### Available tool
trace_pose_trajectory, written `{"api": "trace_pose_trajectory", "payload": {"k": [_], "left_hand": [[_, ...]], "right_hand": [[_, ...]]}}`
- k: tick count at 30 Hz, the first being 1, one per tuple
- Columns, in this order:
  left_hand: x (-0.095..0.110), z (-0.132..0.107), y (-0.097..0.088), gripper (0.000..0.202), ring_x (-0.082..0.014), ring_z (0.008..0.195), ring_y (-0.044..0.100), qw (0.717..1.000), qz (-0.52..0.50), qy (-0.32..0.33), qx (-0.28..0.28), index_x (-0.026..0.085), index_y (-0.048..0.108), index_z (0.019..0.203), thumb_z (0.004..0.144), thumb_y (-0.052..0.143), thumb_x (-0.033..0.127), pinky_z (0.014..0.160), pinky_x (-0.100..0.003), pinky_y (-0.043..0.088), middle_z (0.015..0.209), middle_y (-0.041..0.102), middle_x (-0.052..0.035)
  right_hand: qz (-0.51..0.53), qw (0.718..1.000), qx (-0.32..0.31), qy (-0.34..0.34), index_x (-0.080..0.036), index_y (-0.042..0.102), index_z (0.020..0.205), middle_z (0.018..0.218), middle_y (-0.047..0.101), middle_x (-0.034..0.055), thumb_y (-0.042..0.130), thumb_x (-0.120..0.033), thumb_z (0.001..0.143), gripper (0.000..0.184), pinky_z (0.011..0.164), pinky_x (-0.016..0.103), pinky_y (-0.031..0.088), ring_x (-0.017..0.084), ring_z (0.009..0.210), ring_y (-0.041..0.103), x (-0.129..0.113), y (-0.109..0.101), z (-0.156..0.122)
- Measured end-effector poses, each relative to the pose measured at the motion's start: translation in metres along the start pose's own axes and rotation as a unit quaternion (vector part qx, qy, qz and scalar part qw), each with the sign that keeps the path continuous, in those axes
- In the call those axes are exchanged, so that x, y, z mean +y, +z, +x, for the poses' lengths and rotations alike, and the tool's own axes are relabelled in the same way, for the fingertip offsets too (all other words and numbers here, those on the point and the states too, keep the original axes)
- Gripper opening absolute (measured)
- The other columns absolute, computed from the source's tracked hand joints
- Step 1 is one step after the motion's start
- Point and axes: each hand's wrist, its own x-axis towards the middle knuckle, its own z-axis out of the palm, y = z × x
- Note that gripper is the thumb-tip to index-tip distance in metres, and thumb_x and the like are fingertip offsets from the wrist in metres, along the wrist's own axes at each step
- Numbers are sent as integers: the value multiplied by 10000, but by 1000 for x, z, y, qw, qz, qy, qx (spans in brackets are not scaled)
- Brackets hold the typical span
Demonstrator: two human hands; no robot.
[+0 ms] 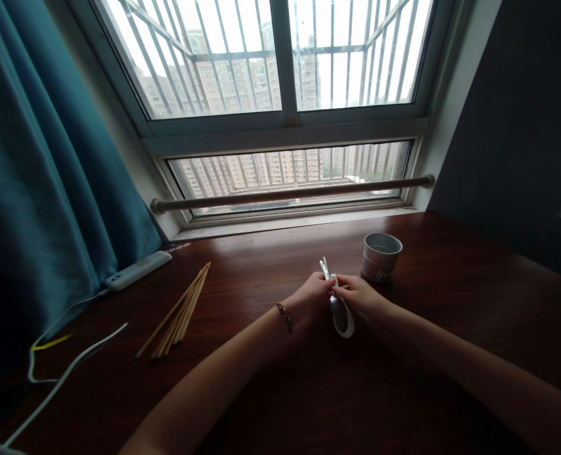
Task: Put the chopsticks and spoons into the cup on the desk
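Observation:
My two hands meet over the middle of the dark wooden table (403, 379). My left hand (311, 296), with a bracelet on the wrist, and my right hand (358, 296) both pinch a small bundle of spoons (339, 309): a metal one and a white one, bowls toward me and handles pointing to the window. Both hands have their fingers closed on the handles. A small grey metal cup (379, 255) stands upright just beyond my right hand, apart from it.
A bundle of wooden chopsticks (178, 313) lies on the table to the left. A white power strip (138, 270) with white cables (66, 373) sits at the far left by a teal curtain (47, 189). A barred window (284, 170) runs behind the table.

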Motion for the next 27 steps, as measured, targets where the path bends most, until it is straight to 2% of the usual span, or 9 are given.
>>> {"api": "trace_pose_trajectory", "payload": {"k": [3,8,14,17,24,27], "left_hand": [[2,7,3,200,-112,667,587,999,37,-36,-6,104,577,977,912,529,287,582,-253,516,853,602,-34],[7,8,4,173,-103,645,581,991,98,-87,-8,97,580,941,908,538,262,567,-239,512,816,598,-24],[12,15,5,180,-104,638,596,976,175,-131,-14,92,588,915,909,538,265,573,-244,522,795,610,-22],[13,19,4,187,-108,645,602,966,210,-147,-18,94,589,926,911,535,273,581,-252,528,800,615,-24],[16,10,6,211,-107,639,609,951,279,-130,-13,95,589,958,922,516,290,569,-245,533,806,624,-28],[18,-1,-6,213,-107,643,609,938,329,-106,23,97,592,959,916,527,295,571,-246,533,816,625,-29]], "right_hand": [[-71,997,9,15,-80,636,858,796,653,90,536,-281,787,236,654,292,446,216,748,607,6,-5,3],[-166,985,22,29,-99,647,736,712,649,63,548,-230,788,173,590,247,384,178,672,586,4,-8,2],[-242,969,43,32,-102,637,724,714,637,70,561,-194,774,129,569,240,347,166,661,567,-1,-7,-2],[-281,958,55,32,-99,638,736,741,612,90,572,-184,771,113,609,246,354,178,703,550,1,-6,-2],[-336,940,53,36,-113,648,818,827,544,104,589,-226,797,129,746,253,390,196,825,526,2,-5,-5],[-356,932,56,35,-104,634,833,871,532,120,595,-262,807,166,774,277,405,202,820,523,-1,-5,-8]]}}
